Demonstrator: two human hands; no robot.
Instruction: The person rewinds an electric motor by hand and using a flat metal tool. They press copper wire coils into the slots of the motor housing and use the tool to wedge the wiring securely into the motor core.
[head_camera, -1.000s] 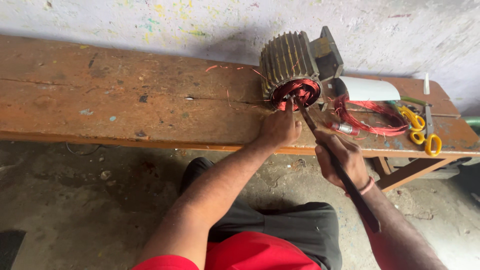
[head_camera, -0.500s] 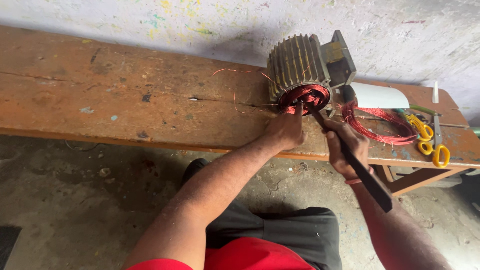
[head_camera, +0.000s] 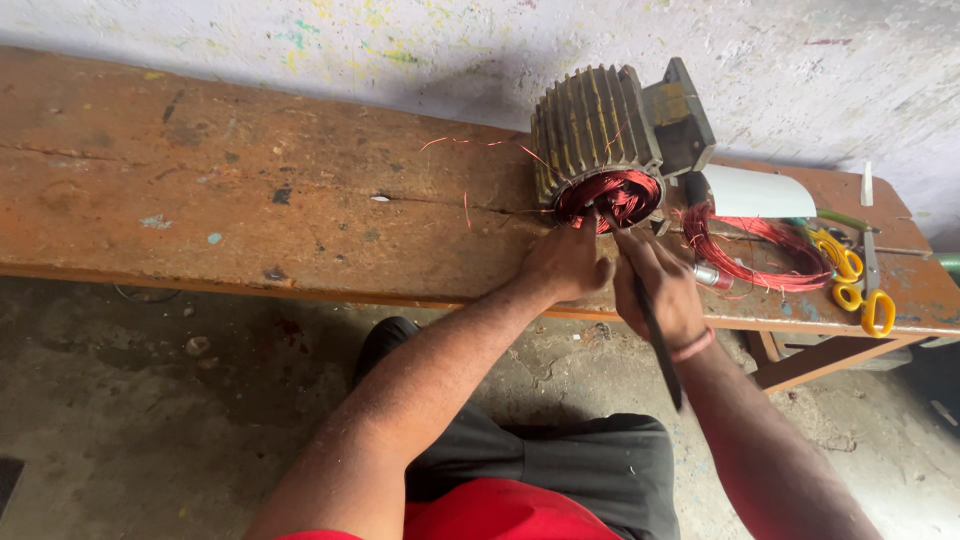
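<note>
A ribbed grey motor housing (head_camera: 592, 125) lies on its side on a worn wooden bench (head_camera: 250, 200), its open end showing red copper windings (head_camera: 622, 192). My left hand (head_camera: 565, 262) rests on the bench right below that open end, fingertips touching the windings. Beside it my right hand (head_camera: 660, 285) grips a long dark rod-like tool (head_camera: 652, 330), whose tip points into the windings while its other end reaches down past my wrist.
A loose coil of red wire (head_camera: 760, 250), a white curved sheet (head_camera: 755, 190), yellow-handled scissors (head_camera: 860, 285) and a small metal part (head_camera: 708, 275) lie on the bench's right end. A painted wall stands behind, a concrete floor below.
The view has drifted, so the motor sits lower and further left in frame. My right hand has shifted up closer to the windings, with the tool standing steeper.
</note>
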